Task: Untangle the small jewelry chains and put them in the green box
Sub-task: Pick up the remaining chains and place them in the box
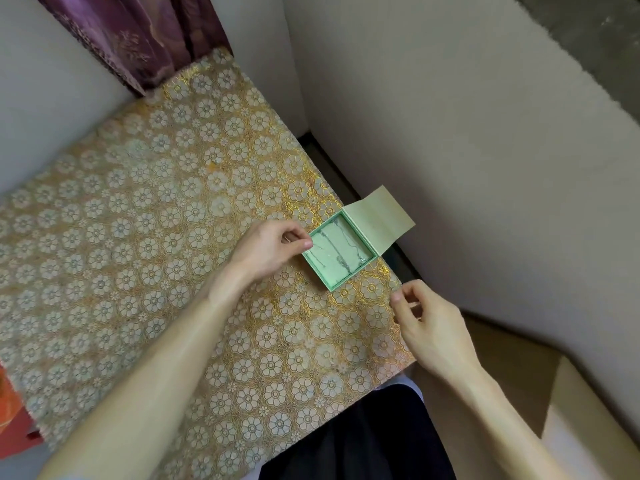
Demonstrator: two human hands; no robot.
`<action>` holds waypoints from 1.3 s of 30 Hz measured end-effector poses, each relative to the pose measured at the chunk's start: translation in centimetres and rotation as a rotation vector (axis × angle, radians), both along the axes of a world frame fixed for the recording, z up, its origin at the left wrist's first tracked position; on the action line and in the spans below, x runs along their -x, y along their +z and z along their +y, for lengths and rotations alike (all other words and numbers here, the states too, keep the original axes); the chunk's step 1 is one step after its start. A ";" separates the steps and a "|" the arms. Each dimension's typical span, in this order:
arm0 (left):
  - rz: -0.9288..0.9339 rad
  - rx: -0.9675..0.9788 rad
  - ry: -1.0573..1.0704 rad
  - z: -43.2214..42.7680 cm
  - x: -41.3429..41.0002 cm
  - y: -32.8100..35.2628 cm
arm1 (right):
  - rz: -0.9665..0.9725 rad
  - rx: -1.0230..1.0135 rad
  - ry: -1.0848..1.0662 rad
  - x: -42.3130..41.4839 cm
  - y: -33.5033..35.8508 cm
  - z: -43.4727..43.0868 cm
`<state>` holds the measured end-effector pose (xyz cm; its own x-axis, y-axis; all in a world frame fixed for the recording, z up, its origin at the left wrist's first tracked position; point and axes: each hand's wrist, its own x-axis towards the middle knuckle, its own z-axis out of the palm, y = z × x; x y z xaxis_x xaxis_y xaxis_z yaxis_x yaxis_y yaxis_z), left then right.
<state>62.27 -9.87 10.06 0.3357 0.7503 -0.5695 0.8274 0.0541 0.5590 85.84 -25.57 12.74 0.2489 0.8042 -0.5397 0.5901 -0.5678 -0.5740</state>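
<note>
From where I stand, nothing here carries writing that can be read. The green box [325, 279] and its opened lid [377, 216] show plain surfaces with no brand, label or number. The tablecloth [166, 237] bears only a repeated flower pattern in gold and white, not letters. The purple curtain [138, 36] has a faint leafy design and no words. The cardboard box [581, 420] at the lower right shows no print or sign either.
</note>
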 end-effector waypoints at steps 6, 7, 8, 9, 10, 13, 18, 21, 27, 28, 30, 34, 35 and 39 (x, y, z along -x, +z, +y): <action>0.084 -0.128 -0.107 1.1 -0.3 -2.1 | -0.005 -0.031 0.083 2.5 -2.1 2.0; 0.093 -0.155 -0.125 1.2 -0.2 -2.5 | -0.010 -0.033 0.085 2.9 -2.5 2.4; 0.103 -0.180 -0.142 1.2 -0.2 -2.7 | -0.013 -0.043 0.078 3.3 -2.9 2.6; 0.106 -0.206 -0.154 1.3 -0.1 -3.0 | -0.015 -0.056 0.066 3.8 -3.2 3.0; 0.098 -0.237 -0.160 1.3 -0.1 -3.3 | -0.014 -0.063 0.054 4.2 -3.7 3.4; 0.082 -0.333 -0.159 1.0 -0.1 -3.9 | -0.011 -0.059 0.035 5.6 -5.1 4.4; 0.055 -0.382 -0.133 0.3 0.2 -4.3 | -0.023 -0.054 0.025 7.3 -6.9 5.5; 0.070 -0.411 -0.097 -0.2 0.4 -4.3 | -0.120 -0.028 0.040 7.8 -7.7 5.3; 0.145 -0.414 -0.202 -0.4 0.2 -4.6 | -0.328 0.041 0.103 8.0 -8.1 5.0; 0.155 -0.417 -0.214 -0.4 0.1 -4.6 | -0.331 0.058 0.102 8.0 -8.1 5.1; 0.177 -0.421 -0.233 -0.4 -0.3 -4.5 | -0.328 0.083 0.097 8.0 -8.0 5.5; 0.238 -0.402 -0.274 -0.3 -1.2 -4.3 | -0.344 0.099 0.159 7.8 -7.8 5.8; 0.240 -0.391 -0.284 -0.3 -1.3 -4.2 | -0.351 0.101 0.180 7.8 -7.7 5.8; 0.220 -0.321 -0.345 -0.4 -1.5 -4.3 | -0.350 0.055 0.199 7.6 -7.9 5.2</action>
